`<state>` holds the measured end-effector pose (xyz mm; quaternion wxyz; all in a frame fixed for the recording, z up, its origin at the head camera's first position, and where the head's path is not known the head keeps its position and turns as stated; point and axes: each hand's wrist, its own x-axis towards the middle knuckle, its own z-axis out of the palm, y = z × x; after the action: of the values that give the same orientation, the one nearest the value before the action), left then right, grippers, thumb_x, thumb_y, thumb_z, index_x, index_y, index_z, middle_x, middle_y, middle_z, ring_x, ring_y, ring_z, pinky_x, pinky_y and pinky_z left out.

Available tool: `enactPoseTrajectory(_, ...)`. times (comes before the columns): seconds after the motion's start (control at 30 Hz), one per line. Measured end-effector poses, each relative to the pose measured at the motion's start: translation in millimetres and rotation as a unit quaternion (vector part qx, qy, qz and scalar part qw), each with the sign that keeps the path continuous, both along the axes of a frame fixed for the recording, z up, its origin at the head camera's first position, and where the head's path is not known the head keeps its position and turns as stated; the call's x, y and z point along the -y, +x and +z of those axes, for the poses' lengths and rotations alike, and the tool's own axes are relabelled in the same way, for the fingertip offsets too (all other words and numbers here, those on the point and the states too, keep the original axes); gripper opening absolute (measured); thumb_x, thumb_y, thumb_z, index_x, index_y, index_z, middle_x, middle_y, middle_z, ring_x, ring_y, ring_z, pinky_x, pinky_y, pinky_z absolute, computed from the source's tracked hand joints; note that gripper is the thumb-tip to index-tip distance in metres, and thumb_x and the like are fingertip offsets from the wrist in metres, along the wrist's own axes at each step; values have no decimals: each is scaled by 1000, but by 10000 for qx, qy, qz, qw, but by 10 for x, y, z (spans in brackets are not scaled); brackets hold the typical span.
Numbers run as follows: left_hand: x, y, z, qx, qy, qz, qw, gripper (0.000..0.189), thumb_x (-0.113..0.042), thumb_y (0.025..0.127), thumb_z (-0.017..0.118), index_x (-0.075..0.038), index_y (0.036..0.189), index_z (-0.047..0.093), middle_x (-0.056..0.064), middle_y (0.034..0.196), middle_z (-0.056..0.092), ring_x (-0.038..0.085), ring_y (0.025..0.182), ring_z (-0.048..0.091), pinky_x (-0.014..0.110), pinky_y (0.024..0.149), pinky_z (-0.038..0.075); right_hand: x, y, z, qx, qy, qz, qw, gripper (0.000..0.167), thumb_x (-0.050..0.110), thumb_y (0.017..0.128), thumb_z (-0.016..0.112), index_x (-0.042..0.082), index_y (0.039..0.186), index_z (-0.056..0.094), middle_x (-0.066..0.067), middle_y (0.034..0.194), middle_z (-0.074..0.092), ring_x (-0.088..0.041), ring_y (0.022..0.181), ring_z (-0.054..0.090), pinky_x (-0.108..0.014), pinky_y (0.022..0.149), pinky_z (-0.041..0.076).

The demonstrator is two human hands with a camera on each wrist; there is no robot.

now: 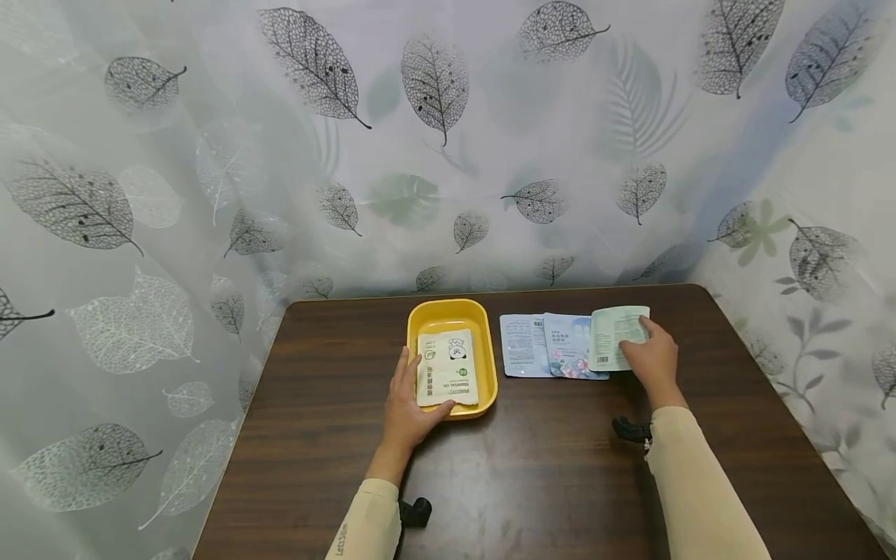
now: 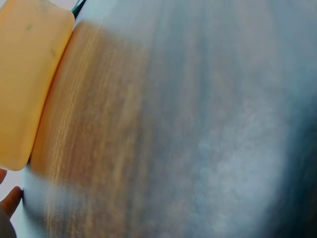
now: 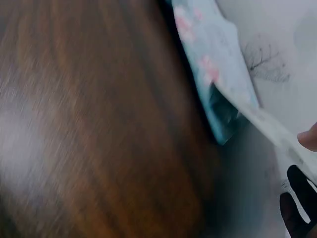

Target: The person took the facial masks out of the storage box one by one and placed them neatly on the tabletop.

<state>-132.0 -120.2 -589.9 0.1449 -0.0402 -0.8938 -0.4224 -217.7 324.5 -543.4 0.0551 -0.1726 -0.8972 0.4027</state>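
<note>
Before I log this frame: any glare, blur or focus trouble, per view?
Head: mostly sharp, soft sheen on the table between the arms. Left wrist: tabletop blurred, pale glare lower right, tray soft. Right wrist: pale glare at far left, floral packet blurred.

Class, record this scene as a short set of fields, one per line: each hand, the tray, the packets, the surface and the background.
left hand: spread at the left and near sides of the yellow tray
right hand: pinches the light green packet
tray contents: cream packet with a panda face print
packets right of tray: pale blue packet, flowered packet overlapping it, light green packet rightmost
surface: dark wood-grain table
background: leaf-print sheeting
</note>
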Motion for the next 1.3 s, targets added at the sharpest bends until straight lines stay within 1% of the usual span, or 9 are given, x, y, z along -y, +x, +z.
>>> enactPoseTrajectory(0.07, -6, -4, -3, 23, 15, 5, 10000, 105, -50, 67, 88, -12, 154, 44, 4, 172, 22, 41, 146, 39, 65, 106, 42, -50, 8, -49, 127, 143, 167, 9997, 75, 17, 91, 63, 1, 158, 34, -36, 151, 45, -50, 123, 51, -61, 99, 43)
enactPoseTrajectory(0.17, -10, -11, -7, 12, 33, 8, 10000, 105, -50, 66, 89, -12, 153, 44, 4, 171, 22, 41, 146, 40, 66, 105, 43, -102, 44, -126, 271, 291, 469, 9981, 77, 19, 93, 63, -2, 159, 29, -38, 156, 35, -54, 138, 40, -65, 109, 36)
enactPoseTrajectory(0.3, -16, -16, -5, -13, 5, -10, 10000, 105, -50, 66, 88, -12, 154, 43, 5, 171, 22, 42, 145, 40, 66, 105, 43, -164, 98, -241, 154, 574, 822, 9948, 76, 22, 95, 61, -7, 157, 27, -39, 159, 26, -55, 150, 21, -69, 118, 21)
enactPoseTrajectory(0.43, -18, -18, 9, -80, 26, -45, 10000, 105, -49, 67, 88, -11, 154, 44, 7, 171, 24, 42, 145, 40, 66, 106, 42, -218, 160, -345, 64, 925, 1128, 9893, 76, 29, 100, 58, -8, 157, 24, -39, 160, 24, -54, 153, 12, -75, 116, 8)
enactPoseTrajectory(0.6, -14, -25, 21, -130, 74, -57, 9999, 104, -49, 67, 88, -10, 153, 44, 8, 171, 24, 42, 146, 39, 66, 109, 39, -268, 207, -410, 231, 1081, 1386, 9842, 80, 42, 104, 49, -5, 160, 17, -36, 164, 12, -53, 154, 2, -76, 114, -3)
enactPoseTrajectory(0.73, -16, -33, 18, -115, 44, -39, 9999, 104, -50, 68, 88, -11, 153, 44, 7, 171, 24, 41, 146, 39, 65, 109, 40, -295, 213, -428, 382, 1286, 1586, 9782, 81, 46, 106, 42, -4, 161, 12, -36, 165, 6, -55, 154, 0, -75, 115, -5)
enactPoseTrajectory(0.87, -23, -33, 14, -109, -3, -31, 9999, 104, -51, 68, 87, -11, 153, 44, 8, 170, 24, 41, 145, 41, 65, 107, 42, -311, 225, -447, 330, 1329, 1581, 9779, 79, 44, 106, 42, -6, 160, 14, -38, 164, 5, -56, 153, 1, -75, 116, -3)
enactPoseTrajectory(1.13, -11, -22, -8, -107, 42, 11, 9999, 104, -50, 67, 88, -10, 153, 44, 8, 171, 24, 41, 146, 39, 64, 108, 41, -301, 262, -510, -80, 1278, 1304, 9832, 68, 39, 106, 46, -8, 153, 35, -41, 162, 12, -57, 152, 9, -72, 119, 3)
enactPoseTrajectory(1.3, -1, -15, -32, -23, 8, 14, 10000, 105, -52, 67, 87, -11, 154, 44, 6, 171, 23, 40, 148, 38, 65, 109, 40, -276, 283, -571, -58, 1467, 1171, 9822, 62, 41, 106, 44, -3, 150, 44, -39, 163, 15, -55, 152, 13, -70, 120, 6)
